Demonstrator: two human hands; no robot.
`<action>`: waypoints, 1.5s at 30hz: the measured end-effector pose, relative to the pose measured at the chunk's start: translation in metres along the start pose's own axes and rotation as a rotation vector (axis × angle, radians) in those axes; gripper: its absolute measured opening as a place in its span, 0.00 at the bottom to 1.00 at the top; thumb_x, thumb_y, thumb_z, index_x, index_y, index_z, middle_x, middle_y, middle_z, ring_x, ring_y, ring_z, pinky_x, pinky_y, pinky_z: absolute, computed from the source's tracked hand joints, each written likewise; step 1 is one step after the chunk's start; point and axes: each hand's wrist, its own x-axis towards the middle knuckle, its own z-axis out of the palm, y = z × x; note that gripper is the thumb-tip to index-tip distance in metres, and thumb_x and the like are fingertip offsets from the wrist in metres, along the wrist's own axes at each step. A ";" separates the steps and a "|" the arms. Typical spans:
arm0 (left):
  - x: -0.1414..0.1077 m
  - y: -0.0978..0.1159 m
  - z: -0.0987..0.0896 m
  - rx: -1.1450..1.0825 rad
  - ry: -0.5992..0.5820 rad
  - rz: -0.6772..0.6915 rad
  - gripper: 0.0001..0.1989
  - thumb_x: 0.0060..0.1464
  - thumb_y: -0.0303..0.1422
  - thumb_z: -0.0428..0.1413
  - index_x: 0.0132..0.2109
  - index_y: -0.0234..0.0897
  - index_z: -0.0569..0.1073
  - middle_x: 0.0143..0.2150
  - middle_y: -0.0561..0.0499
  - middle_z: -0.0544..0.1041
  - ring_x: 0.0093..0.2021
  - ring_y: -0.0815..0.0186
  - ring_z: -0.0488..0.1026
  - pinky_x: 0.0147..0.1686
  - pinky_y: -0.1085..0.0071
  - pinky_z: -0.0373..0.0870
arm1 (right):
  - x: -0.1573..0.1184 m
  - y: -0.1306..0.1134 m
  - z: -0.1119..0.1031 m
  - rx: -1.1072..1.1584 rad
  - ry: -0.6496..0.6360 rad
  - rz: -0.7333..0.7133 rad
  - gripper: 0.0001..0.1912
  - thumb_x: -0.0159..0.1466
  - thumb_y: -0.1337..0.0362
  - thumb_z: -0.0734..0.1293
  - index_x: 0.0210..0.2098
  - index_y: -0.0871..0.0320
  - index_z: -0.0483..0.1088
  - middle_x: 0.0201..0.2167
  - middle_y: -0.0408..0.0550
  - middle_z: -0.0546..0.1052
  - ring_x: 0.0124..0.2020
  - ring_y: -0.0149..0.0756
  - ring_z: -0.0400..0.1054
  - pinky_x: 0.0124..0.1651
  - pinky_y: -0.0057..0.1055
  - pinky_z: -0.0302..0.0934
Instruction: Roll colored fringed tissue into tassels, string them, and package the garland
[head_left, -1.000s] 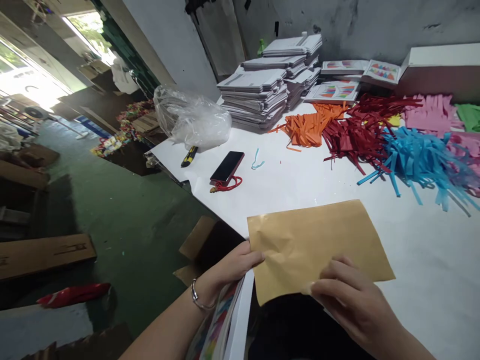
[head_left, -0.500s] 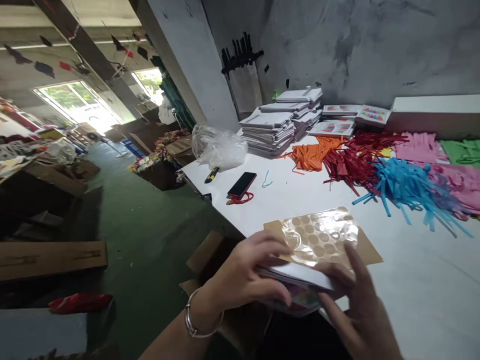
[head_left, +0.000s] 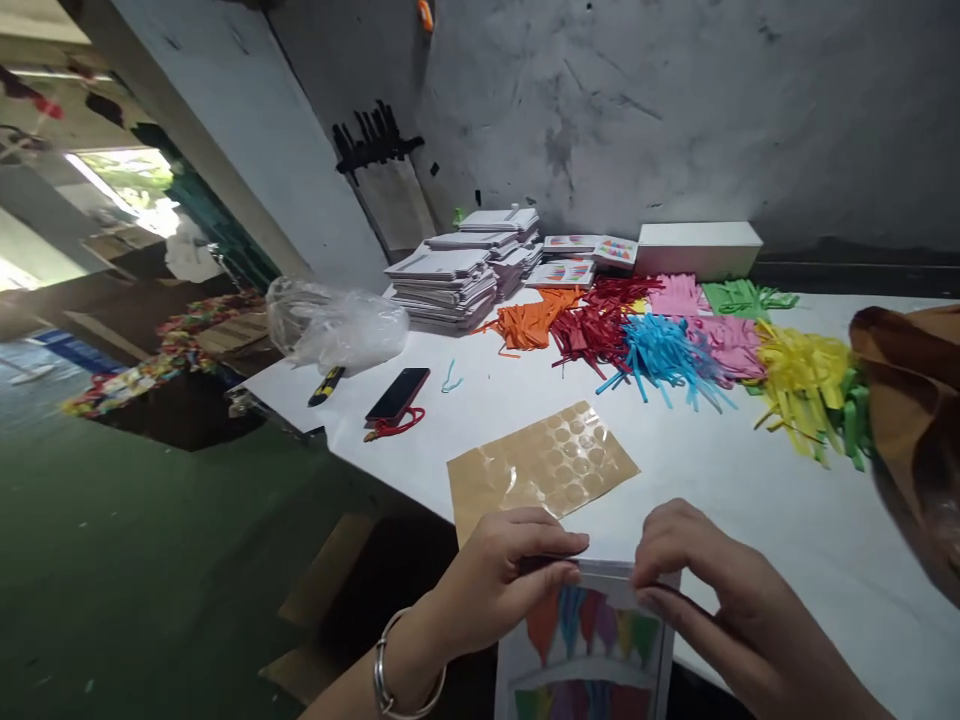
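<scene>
A white printed packet (head_left: 589, 670) with pictures of coloured tassels is at the table's near edge, its front facing me. My left hand (head_left: 517, 570), with a silver bangle on its wrist, pinches the packet's top edge near the left corner. At the top right corner, my right hand (head_left: 705, 590) has its thumb and fingers closed on the same edge. Just beyond lies a brown sheet (head_left: 480, 480) bearing clear round stickers. The packet's lower end is cut off by the frame.
A black phone (head_left: 397, 395) with a red cord, a yellow-black cutter (head_left: 326, 386) and a clear plastic bag (head_left: 337, 325) lie left. White packets (head_left: 442, 285) are stacked behind. Orange (head_left: 525, 325), blue (head_left: 664, 350) and yellow tassels (head_left: 806, 375) spread right, near a brown bag (head_left: 907, 400).
The packet has turned from its thin edge view to its printed front. My hands have moved apart along its top edge. The camera view has swung to the right.
</scene>
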 end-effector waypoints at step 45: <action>-0.016 0.013 0.001 0.296 0.034 0.227 0.30 0.59 0.31 0.62 0.65 0.50 0.63 0.48 0.49 0.80 0.44 0.61 0.79 0.44 0.69 0.77 | -0.069 0.048 0.026 -0.180 0.354 0.152 0.27 0.66 0.59 0.69 0.64 0.50 0.64 0.49 0.52 0.78 0.46 0.44 0.75 0.47 0.37 0.71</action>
